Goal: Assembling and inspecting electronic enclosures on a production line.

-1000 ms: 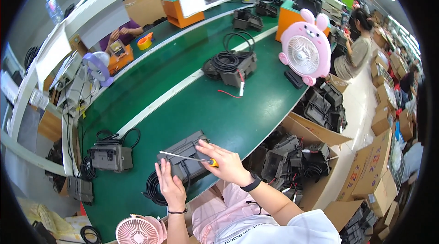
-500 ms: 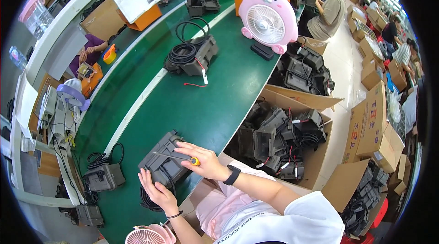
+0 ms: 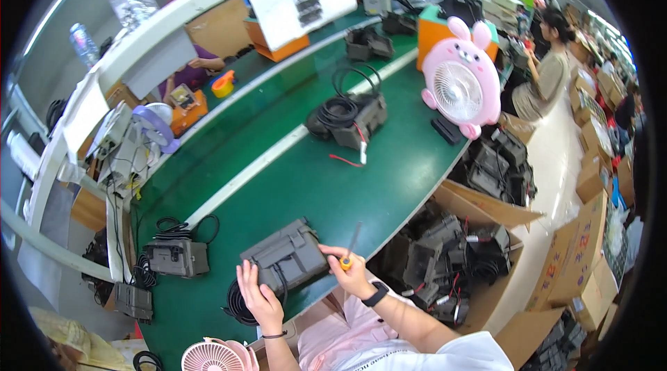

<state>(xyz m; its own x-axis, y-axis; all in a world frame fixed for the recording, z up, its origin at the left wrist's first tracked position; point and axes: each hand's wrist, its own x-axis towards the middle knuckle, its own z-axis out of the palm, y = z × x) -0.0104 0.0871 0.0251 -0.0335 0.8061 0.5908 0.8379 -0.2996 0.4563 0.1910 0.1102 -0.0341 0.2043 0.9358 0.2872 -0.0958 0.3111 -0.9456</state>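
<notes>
A dark grey plastic box (image 3: 286, 254) with latches rests on the green workbench in front of me. My left hand (image 3: 260, 301) lies against its near left side, fingers stretched out, beside a coil of black cable (image 3: 238, 305). At the box's right end is my right hand (image 3: 351, 276), closed around a screwdriver (image 3: 345, 262) with a yellow handle. The screwdriver's thin shaft points up and away from the box. The right fingertips touch or nearly touch the box's edge.
Similar boxes with coiled cables stand farther up the bench (image 3: 358, 121) and at left (image 3: 177, 258). A pink rabbit-shaped fan (image 3: 455, 83) stands at the far right edge. Right of the bench, a carton (image 3: 486, 315) holds several boxes. A small pink fan (image 3: 215, 357) is near me.
My right hand has moved off the box's top to its right end, and the screwdriver now points upward. The box sits turned slightly differently. The whole view has shifted.
</notes>
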